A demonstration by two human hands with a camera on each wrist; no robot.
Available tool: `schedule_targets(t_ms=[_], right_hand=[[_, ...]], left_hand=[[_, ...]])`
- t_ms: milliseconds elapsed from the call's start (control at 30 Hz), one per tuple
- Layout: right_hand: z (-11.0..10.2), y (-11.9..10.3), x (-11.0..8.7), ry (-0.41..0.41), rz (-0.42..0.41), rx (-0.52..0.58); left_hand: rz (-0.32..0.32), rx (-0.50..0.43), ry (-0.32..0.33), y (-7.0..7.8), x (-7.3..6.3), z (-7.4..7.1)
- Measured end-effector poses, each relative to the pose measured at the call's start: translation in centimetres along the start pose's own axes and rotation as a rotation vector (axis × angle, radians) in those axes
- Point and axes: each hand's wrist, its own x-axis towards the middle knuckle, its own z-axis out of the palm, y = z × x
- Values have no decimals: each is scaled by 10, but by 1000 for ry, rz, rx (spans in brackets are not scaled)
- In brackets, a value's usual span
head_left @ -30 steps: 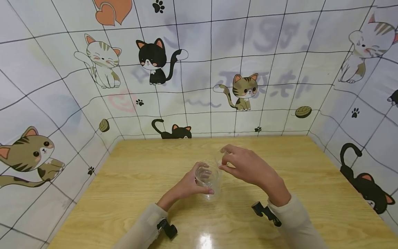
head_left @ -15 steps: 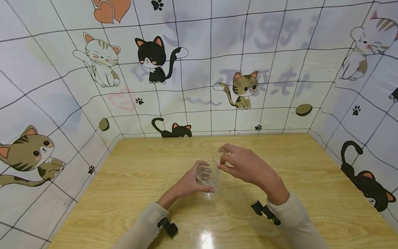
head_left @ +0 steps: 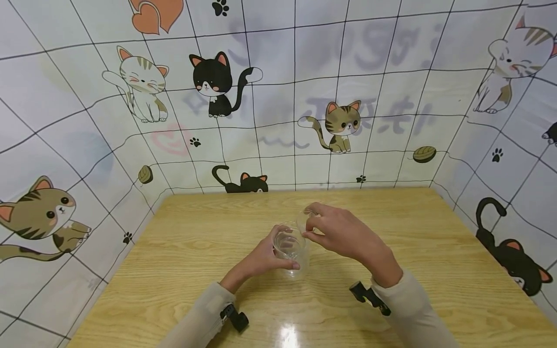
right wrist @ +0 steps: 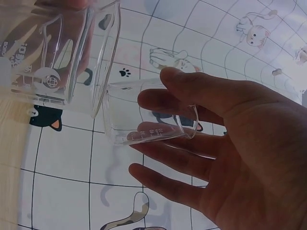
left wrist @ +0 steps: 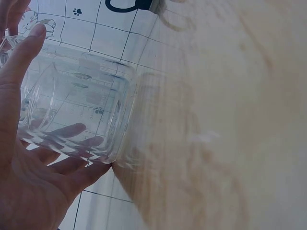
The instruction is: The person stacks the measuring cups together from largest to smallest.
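My left hand [head_left: 263, 253] grips a large clear glass beaker [left wrist: 81, 103] round its side, thumb in front and fingers behind. It stands upright close over the wooden table, and further curved glass outlines show inside it. My right hand [head_left: 341, 229] holds a smaller clear beaker [right wrist: 122, 112] between thumb and fingers. In the right wrist view its base end is beside the flared rim of the large beaker [right wrist: 103, 62], and its lipped rim sits within my fingers. White graduation marks show on both beakers.
The wooden table [head_left: 187, 299] reaches back to a wall covering [head_left: 278, 121] with a grid and cartoon cats, which also runs along both sides. A black wrist camera [head_left: 235, 317] is on the left sleeve and another black camera [head_left: 370, 298] on the right.
My right hand has shifted slightly left with the small beaker, closer over the large beaker's rim. My left hand and the large beaker stay nearly in place.
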Motion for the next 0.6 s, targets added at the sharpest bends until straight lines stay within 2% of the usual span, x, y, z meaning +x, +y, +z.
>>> schedule_targets(t_ms=[600], right_hand=[[6,-6,3,17,-45,-18]], left_hand=[[-9,4,1,2,-2,0]])
